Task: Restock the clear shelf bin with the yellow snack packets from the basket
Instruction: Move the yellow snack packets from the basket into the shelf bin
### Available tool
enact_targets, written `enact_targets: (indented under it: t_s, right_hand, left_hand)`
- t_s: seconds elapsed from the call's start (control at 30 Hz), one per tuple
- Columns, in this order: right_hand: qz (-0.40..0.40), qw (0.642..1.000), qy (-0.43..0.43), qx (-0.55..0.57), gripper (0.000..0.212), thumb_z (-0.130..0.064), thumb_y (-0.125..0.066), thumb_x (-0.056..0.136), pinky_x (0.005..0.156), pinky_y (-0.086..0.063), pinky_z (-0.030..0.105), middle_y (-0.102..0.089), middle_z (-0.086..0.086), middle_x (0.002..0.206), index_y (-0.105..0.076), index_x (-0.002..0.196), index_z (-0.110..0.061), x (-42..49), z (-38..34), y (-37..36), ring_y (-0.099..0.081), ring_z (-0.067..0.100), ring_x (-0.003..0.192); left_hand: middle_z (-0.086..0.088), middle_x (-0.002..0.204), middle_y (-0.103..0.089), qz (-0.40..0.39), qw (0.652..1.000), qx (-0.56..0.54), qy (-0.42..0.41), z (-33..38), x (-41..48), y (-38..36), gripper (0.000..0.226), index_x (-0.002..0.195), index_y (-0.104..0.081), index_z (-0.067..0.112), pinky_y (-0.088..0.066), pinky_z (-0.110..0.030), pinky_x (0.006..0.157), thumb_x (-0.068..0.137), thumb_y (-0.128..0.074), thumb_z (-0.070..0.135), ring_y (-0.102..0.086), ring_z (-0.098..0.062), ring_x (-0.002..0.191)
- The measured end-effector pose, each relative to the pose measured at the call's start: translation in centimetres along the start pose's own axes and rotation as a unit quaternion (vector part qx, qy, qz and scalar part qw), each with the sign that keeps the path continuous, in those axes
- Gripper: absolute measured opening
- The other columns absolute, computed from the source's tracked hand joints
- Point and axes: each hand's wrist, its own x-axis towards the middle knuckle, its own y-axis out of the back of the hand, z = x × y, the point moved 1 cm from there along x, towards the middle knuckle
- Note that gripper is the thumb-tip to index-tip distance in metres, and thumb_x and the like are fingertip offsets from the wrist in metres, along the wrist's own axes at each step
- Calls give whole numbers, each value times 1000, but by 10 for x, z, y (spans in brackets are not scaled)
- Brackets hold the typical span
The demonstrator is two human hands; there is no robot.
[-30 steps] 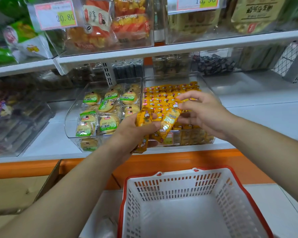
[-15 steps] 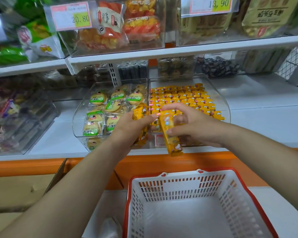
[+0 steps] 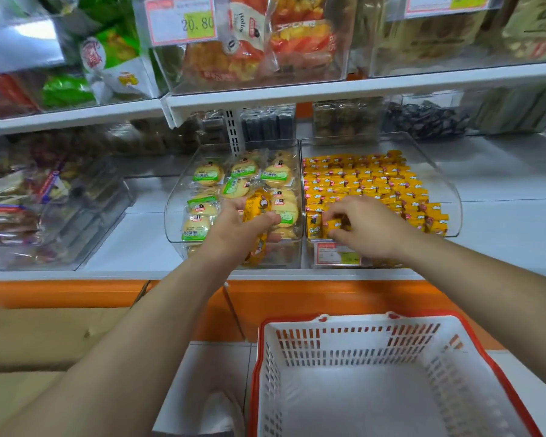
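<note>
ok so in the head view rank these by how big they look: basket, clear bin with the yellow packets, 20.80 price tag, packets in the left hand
1. basket, though it is nearest the camera
2. clear bin
3. 20.80 price tag
4. packets in the left hand, close to the tag's size, so unsure

White shelves (image 3: 360, 89); orange base panel (image 3: 328, 294).
</note>
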Motion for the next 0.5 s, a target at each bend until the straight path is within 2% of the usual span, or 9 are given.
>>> enact_targets:
  t_s: [0.07, 0.13, 0.2, 0.23, 0.27, 0.33, 0.37, 0.43, 0.5]
  right_hand:
    - [-26, 1000, 7, -11, 27, -39, -53, 98, 86, -49, 37, -65, -4, 111, -69, 117, -26, -7, 1, -7, -60, 21, 108]
    - [-39, 999, 3, -25, 38, -48, -48, 99, 93, -47, 40, -62, -3, 120, -62, 128, -29, -14, 2, -11, -56, 22, 116]
    - [-40, 998, 2, -44, 47, -52, -53, 95, 99, -42, 39, -57, -3, 128, -54, 137, -30, -19, 3, -9, -50, 20, 122]
    - [-27, 998, 3, -49, 51, -52, -56, 93, 100, -41, 38, -55, -4, 131, -50, 140, -31, -21, 3, -5, -48, 19, 124]
    - [-2, 999, 5, -40, 53, -51, -59, 92, 100, -40, 35, -54, -6, 131, -49, 140, -32, -22, 2, 0, -47, 16, 123]
    - [53, 997, 1, 55, 47, -44, -63, 91, 91, -45, 29, -58, -12, 124, -52, 136, -34, -25, -1, 11, -54, 10, 113]
    - [63, 989, -7, 134, 42, -40, -63, 92, 85, -48, 26, -60, -14, 118, -54, 133, -37, -26, -4, 16, -58, 6, 104]
    - [44, 957, -30, 286, 34, -36, -61, 96, 79, -51, 21, -63, -17, 111, -57, 129, -43, -28, -10, 24, -62, 1, 95]
    - [10, 928, -36, 371, 27, -35, -58, 98, 81, -49, 14, -66, -14, 110, -60, 123, -46, -29, -15, 27, -62, -2, 100]
  left_hand:
    - [-8, 102, -78, 0, 1000, 17, -6, -1, 0, 2, 41, 130, -52, 14, -63, -36, 65, 95, -71, 21, -78, -22, 89]
    - [-6, 97, -79, -9, 999, 26, -20, -1, -1, 2, 30, 122, -62, 21, -61, -33, 63, 94, -72, 23, -77, -22, 89]
    - [0, 91, -79, -19, 999, 27, -33, 0, -4, -2, 17, 106, -70, 36, -59, -30, 61, 94, -73, 24, -77, -19, 83]
    - [2, 91, -78, -24, 999, 30, -34, -1, -4, -5, 18, 104, -71, 40, -59, -31, 63, 93, -73, 25, -77, -18, 83]
    - [0, 98, -78, -30, 998, 39, -33, -1, -5, -10, 23, 111, -70, 39, -61, -36, 70, 93, -73, 26, -76, -20, 89]
    - [-11, 115, -74, -45, 997, 61, -25, -1, -6, -21, 42, 132, -62, 25, -60, -51, 89, 92, -74, 29, -73, -29, 102]
    - [-14, 115, -73, -54, 996, 66, -24, -1, -7, -27, 47, 134, -60, 19, -59, -54, 91, 91, -75, 29, -72, -32, 102]
    - [-13, 104, -77, -71, 995, 58, -26, 1, -9, -40, 44, 126, -61, 11, -61, -49, 85, 89, -77, 28, -74, -31, 95]
    - [-12, 95, -78, -84, 995, 42, -26, 3, -10, -51, 42, 121, -61, 4, -62, -38, 75, 88, -77, 23, -76, -27, 84]
